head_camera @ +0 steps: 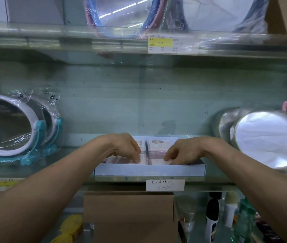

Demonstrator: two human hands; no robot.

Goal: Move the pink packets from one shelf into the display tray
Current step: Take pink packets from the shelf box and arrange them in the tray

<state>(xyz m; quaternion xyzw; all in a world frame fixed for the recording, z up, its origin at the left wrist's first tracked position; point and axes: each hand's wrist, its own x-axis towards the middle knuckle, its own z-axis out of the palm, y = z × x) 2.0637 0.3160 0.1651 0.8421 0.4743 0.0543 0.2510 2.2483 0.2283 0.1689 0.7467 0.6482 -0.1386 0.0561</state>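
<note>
Centre of the frame, middle level: a shallow pale display tray (149, 170) sits on a glass shelf (72, 155), its long front wall towards the viewer; a handwritten label (165, 185) hangs on the shelf edge just below it.
Task items: pink packets (156, 146) lie flat inside the tray, stacked in rows; two stacks show at the back, and the front rows are partly hidden under the fingers.
Left hand: the left hand (127, 148) reaches in from the lower left; its fingers are bent down and narrowed onto a packet in the front left row, apparently pinching it.
Right hand: the right hand (181, 151) reaches in from the lower right; its fingers are curled the same way onto a packet in the front right row, thumb tucked against it.
Left of the frame: a wrapped mirror (7, 127) on a teal stand, well apart from the tray.
Right of the frame: a round mirror (265, 139), blurred, near the tray's right end.
Bottom of the frame: a cardboard box (128, 207) at centre on the level beneath; bottles (213, 218) at the lower right.
Step in hand: most likely seating and squaring packets in the front rows; the tray looks nearly full, though how many packets remain elsewhere cannot be told.
Next move calls for: letting go without dragging the slippery stacks askew; lifting both hands straight up over the low front wall; then reaching for any packets left on the source shelf, which is not identifiable here.
</note>
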